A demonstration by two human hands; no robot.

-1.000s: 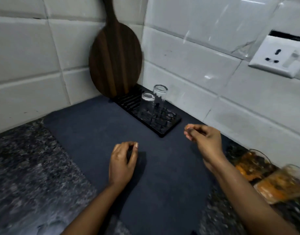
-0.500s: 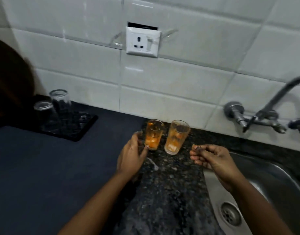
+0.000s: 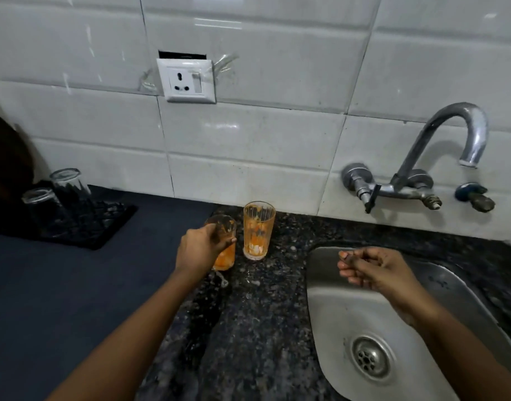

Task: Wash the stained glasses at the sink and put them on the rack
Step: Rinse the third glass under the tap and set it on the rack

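Note:
Two orange-stained glasses stand on the speckled counter near the wall. My left hand point(image 3: 200, 250) wraps around the left stained glass point(image 3: 226, 257), which still rests on the counter. The right stained glass point(image 3: 257, 230) stands free beside it. My right hand point(image 3: 370, 270) hovers over the steel sink's point(image 3: 335, 314) left rim, its fingers loosely curled with nothing in them. At the far left a black rack point(image 3: 104, 224) holds two clear glasses upside down, one taller point(image 3: 67, 183) and one shorter point(image 3: 41, 204).
A curved chrome tap point(image 3: 451, 140) juts from the tiled wall above the sink, with valves below it. The drain point(image 3: 370, 357) sits in the basin. A dark mat point(image 3: 60, 285) covers the counter's left part. A wall socket point(image 3: 186, 81) is above the glasses.
The view swung right from the rack to the sink. My left hand reached the left stained glass and closed around it. My right hand moved over the sink's edge.

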